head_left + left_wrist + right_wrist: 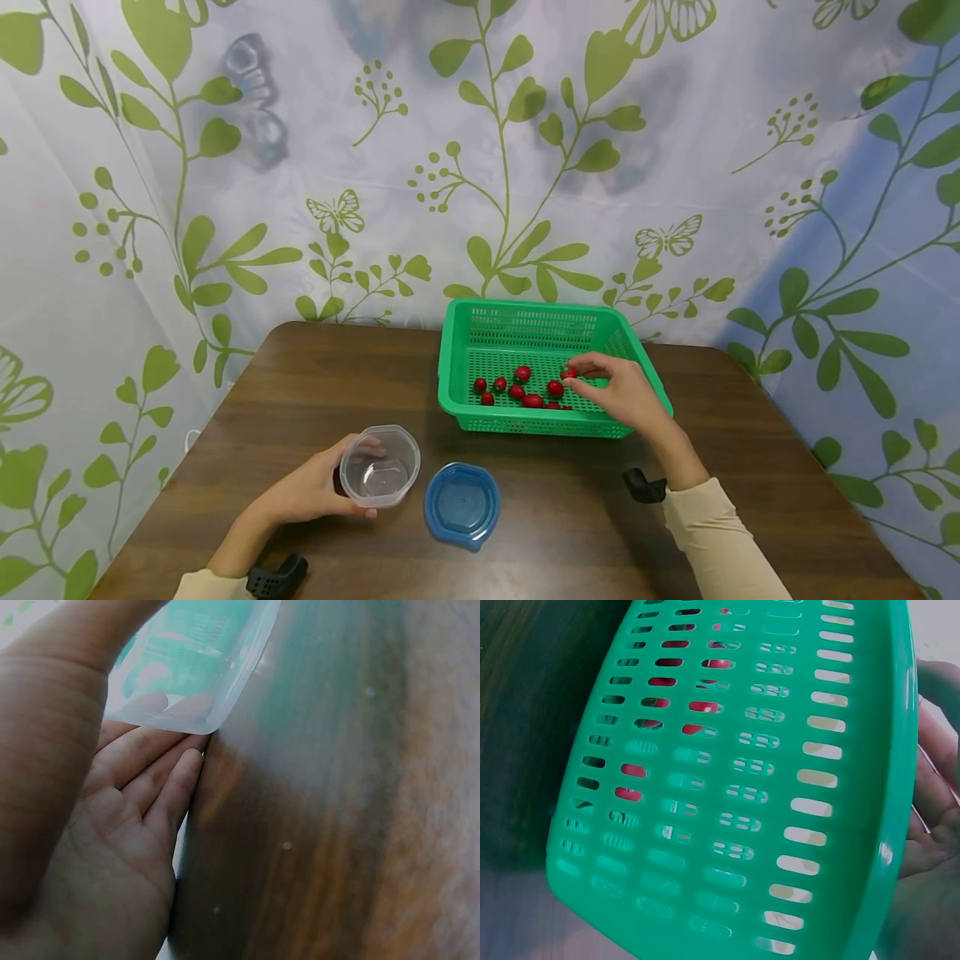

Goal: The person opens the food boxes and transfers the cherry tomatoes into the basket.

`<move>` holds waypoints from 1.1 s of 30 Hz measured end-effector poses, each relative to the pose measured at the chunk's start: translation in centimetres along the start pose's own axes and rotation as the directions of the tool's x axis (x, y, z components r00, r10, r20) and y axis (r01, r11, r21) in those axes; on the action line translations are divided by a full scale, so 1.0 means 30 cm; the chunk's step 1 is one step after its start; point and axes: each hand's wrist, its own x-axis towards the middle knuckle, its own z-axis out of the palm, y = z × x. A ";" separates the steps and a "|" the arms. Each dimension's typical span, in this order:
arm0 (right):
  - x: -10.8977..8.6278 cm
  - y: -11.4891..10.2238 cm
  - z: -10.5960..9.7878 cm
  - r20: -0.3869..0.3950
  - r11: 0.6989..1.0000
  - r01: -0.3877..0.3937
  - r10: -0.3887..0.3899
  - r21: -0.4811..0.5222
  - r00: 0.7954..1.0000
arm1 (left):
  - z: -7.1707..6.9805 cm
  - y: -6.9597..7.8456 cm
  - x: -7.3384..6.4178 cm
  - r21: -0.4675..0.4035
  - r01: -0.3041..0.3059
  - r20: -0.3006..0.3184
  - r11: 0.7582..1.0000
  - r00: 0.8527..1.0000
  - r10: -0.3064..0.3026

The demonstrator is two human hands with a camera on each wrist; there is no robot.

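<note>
My left hand (318,482) holds a clear plastic container (380,467), thumb at the near side and fingers round the far side. The container is tilted, its mouth facing up; in the left wrist view, its clear wall (199,667) shows above the fingers. My right hand (618,389) reaches into a green basket (540,423) and pinches a small red fruit (569,372) with a bit of green on top. Several more red fruits (532,402) lie on the basket floor. In the right wrist view the basket wall (780,765) hides the fingertips.
A blue lid (462,503) lies flat on the brown wooden table (345,367), right of the container and in front of the basket. Behind the table hangs a leaf-patterned curtain (420,208). A black band (277,577) is on each wrist.
</note>
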 end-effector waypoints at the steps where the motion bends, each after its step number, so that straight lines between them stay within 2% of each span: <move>1: 0.000 -0.001 0.000 0.004 1.000 0.001 -0.001 0.000 1.000 | 0.000 -0.001 0.000 0.000 0.001 0.000 1.000 1.000 -0.001; 11: -0.015 -0.006 -0.005 0.021 0.999 0.013 -0.013 -0.042 1.000 | 0.002 -0.012 0.007 -0.001 -0.005 0.001 1.000 1.000 0.005; 19: -0.057 -0.033 -0.022 -0.022 0.974 0.048 -0.054 -0.221 0.998 | 0.014 -0.016 0.017 0.034 -0.014 -0.018 0.999 1.000 0.015; 23: -0.079 -0.039 -0.027 -0.047 0.959 0.062 -0.078 -0.276 0.996 | 0.008 -0.009 0.019 0.039 -0.011 -0.025 0.999 1.000 0.012; 26: -0.084 -0.037 -0.030 -0.061 0.955 0.072 -0.094 -0.289 0.994 | -0.009 0.000 0.018 0.024 -0.005 0.002 1.000 1.000 0.005; 30: -0.086 -0.038 -0.030 -0.060 0.956 0.075 -0.096 -0.283 0.994 | -0.059 0.016 0.002 0.028 0.047 0.063 0.999 0.997 -0.048; 33: -0.083 -0.037 -0.027 -0.061 0.955 0.079 -0.101 -0.285 0.993 | -0.117 0.021 -0.021 0.098 0.073 0.038 0.993 0.996 -0.077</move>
